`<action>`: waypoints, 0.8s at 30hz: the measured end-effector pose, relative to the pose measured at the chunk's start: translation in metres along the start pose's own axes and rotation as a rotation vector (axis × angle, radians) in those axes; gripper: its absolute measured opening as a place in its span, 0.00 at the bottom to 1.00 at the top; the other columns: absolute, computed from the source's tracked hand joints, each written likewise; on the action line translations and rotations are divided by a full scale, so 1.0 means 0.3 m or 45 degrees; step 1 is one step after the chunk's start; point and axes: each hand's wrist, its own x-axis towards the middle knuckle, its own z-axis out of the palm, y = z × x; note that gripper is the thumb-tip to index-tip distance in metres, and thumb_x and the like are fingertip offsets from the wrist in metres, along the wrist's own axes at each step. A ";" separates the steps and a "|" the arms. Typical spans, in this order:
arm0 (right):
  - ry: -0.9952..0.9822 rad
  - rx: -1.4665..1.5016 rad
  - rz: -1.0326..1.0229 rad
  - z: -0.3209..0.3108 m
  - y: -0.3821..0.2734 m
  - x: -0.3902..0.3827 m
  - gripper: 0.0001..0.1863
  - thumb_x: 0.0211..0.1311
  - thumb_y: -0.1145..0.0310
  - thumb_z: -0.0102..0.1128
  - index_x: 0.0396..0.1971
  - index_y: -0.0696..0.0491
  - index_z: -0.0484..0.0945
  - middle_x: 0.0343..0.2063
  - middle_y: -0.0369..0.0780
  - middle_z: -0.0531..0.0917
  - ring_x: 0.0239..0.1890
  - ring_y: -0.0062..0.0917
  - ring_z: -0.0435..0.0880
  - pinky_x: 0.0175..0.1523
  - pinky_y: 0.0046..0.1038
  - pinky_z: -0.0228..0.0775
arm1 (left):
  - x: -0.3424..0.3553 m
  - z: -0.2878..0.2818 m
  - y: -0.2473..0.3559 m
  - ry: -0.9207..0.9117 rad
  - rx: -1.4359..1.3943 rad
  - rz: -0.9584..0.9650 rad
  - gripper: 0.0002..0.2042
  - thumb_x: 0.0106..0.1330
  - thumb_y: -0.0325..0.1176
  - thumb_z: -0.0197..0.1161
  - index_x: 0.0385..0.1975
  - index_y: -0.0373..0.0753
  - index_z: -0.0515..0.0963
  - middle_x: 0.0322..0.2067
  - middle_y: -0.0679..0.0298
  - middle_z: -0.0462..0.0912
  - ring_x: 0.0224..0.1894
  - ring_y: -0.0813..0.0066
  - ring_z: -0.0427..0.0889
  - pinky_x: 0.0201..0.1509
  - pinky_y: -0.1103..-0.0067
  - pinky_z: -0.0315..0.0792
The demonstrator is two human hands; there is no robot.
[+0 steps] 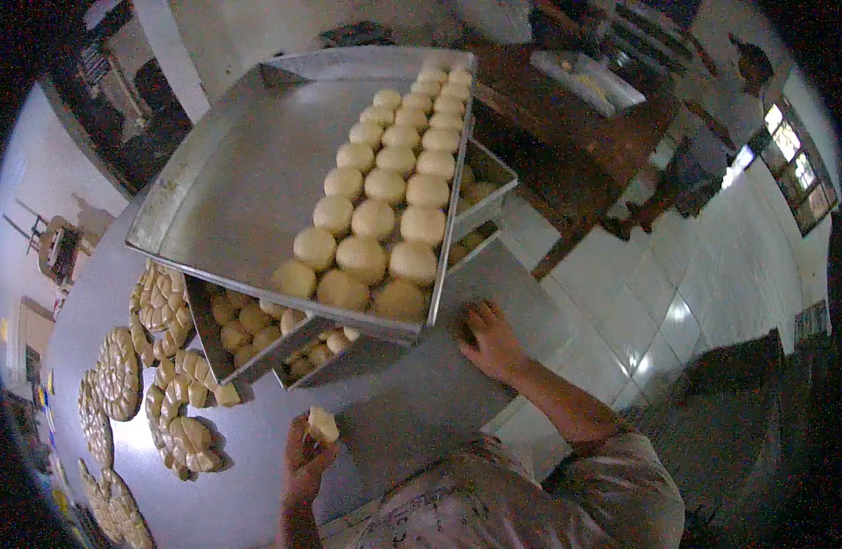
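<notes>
**Dough piece in left hand, right hand flat on tabletop**

Dough piece (323, 425): small, pale, pinched at the fingertips of the left hand (304, 462). Left hand is closed around it, raised just above the tabletop (412, 403), low in the view.

Right hand (491, 340): fingers spread, palm down, resting on the tabletop. Holds nothing. Sits up and to the right of the left hand, well apart from it.

Just beyond the right hand's fingertips: corner of the top tray (247, 174), a big metal tray tilted across a stack. Three rows of round dough balls (375, 220) fill its right side; its left side is bare metal.

Under it, straight ahead of the left hand: lower trays (247, 352), also packed with dough balls, partly hidden.

Left of the left hand, on the tabletop: shaped dough rings (119, 371), several flat round clusters running down to the lower edge.

Beyond the right hand: white tiled floor (677, 293) and a dark wooden table (577, 137).
</notes>
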 end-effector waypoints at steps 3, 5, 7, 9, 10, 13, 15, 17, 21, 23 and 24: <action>-0.212 0.073 -0.002 -0.111 0.100 -0.047 0.23 0.44 0.62 0.57 0.42 0.57 0.71 0.41 0.48 0.73 0.49 0.44 0.66 0.54 0.43 0.58 | 0.024 -0.033 -0.051 -0.058 0.076 0.004 0.19 0.57 0.27 0.58 0.48 0.39 0.65 0.42 0.63 0.73 0.43 0.74 0.73 0.45 0.78 0.68; -0.139 0.028 0.030 -0.143 0.072 -0.054 0.22 0.42 0.63 0.58 0.40 0.57 0.72 0.41 0.47 0.73 0.48 0.43 0.67 0.54 0.42 0.59 | 0.073 0.011 -0.064 -0.071 -0.008 0.019 0.16 0.58 0.27 0.57 0.47 0.39 0.64 0.42 0.63 0.72 0.43 0.73 0.74 0.45 0.77 0.70; -0.045 0.020 0.043 -0.144 0.040 -0.022 0.20 0.41 0.65 0.59 0.37 0.57 0.72 0.41 0.47 0.73 0.48 0.42 0.68 0.53 0.42 0.60 | 0.070 0.072 -0.050 0.058 -0.256 -0.047 0.13 0.59 0.28 0.56 0.43 0.40 0.64 0.39 0.63 0.72 0.41 0.72 0.74 0.42 0.78 0.71; -0.036 0.096 0.043 -0.174 0.063 0.006 0.17 0.41 0.67 0.60 0.35 0.57 0.73 0.40 0.47 0.74 0.46 0.40 0.70 0.51 0.40 0.62 | 0.070 0.084 -0.046 0.189 -0.461 -0.048 0.11 0.60 0.27 0.56 0.40 0.41 0.64 0.35 0.64 0.72 0.38 0.72 0.74 0.38 0.79 0.71; -0.086 0.177 0.040 -0.209 0.126 -0.003 0.15 0.42 0.68 0.59 0.33 0.57 0.74 0.38 0.47 0.74 0.44 0.39 0.71 0.49 0.38 0.64 | 0.063 0.062 -0.057 0.259 -0.539 -0.032 0.10 0.59 0.27 0.56 0.39 0.41 0.64 0.33 0.65 0.71 0.36 0.73 0.74 0.36 0.80 0.71; -0.291 0.977 0.231 -0.378 0.271 0.100 0.16 0.46 0.70 0.56 0.39 0.56 0.73 0.40 0.42 0.74 0.45 0.31 0.73 0.51 0.31 0.64 | 0.019 0.027 -0.090 0.464 -0.704 0.044 0.11 0.58 0.25 0.57 0.37 0.43 0.64 0.30 0.66 0.70 0.31 0.76 0.72 0.29 0.84 0.69; -0.120 1.407 0.421 -0.560 0.230 0.256 0.16 0.50 0.71 0.53 0.42 0.55 0.73 0.42 0.38 0.73 0.45 0.26 0.73 0.52 0.27 0.63 | 0.000 0.016 -0.122 0.561 -0.688 0.055 0.12 0.56 0.24 0.58 0.36 0.44 0.64 0.29 0.67 0.69 0.29 0.78 0.71 0.27 0.85 0.67; 0.326 1.580 0.196 -0.678 0.123 0.486 0.18 0.51 0.76 0.49 0.45 0.53 0.71 0.45 0.37 0.73 0.46 0.25 0.73 0.52 0.29 0.66 | -0.029 0.006 -0.157 0.645 -0.526 0.004 0.13 0.55 0.22 0.58 0.37 0.44 0.64 0.29 0.67 0.69 0.29 0.81 0.70 0.25 0.86 0.65; 0.932 1.278 -0.260 -0.843 0.012 0.924 0.18 0.54 0.63 0.55 0.42 0.57 0.71 0.43 0.43 0.74 0.45 0.32 0.74 0.49 0.29 0.67 | -0.021 0.105 -0.106 0.560 -0.386 0.061 0.11 0.55 0.23 0.60 0.31 0.44 0.64 0.24 0.70 0.67 0.24 0.83 0.68 0.23 0.86 0.63; 0.954 0.957 -0.153 -0.755 0.073 1.120 0.18 0.54 0.60 0.56 0.40 0.56 0.73 0.39 0.45 0.76 0.42 0.31 0.75 0.46 0.28 0.67 | -0.005 0.146 -0.100 0.497 -0.351 0.158 0.11 0.54 0.24 0.61 0.28 0.44 0.63 0.21 0.72 0.66 0.22 0.85 0.66 0.21 0.86 0.61; 0.895 0.612 -0.098 -0.634 0.127 1.201 0.18 0.54 0.58 0.56 0.40 0.56 0.74 0.37 0.45 0.78 0.40 0.29 0.76 0.45 0.27 0.67 | -0.017 0.150 -0.105 0.572 -0.386 0.123 0.11 0.54 0.24 0.61 0.28 0.44 0.64 0.22 0.72 0.66 0.22 0.85 0.66 0.21 0.86 0.61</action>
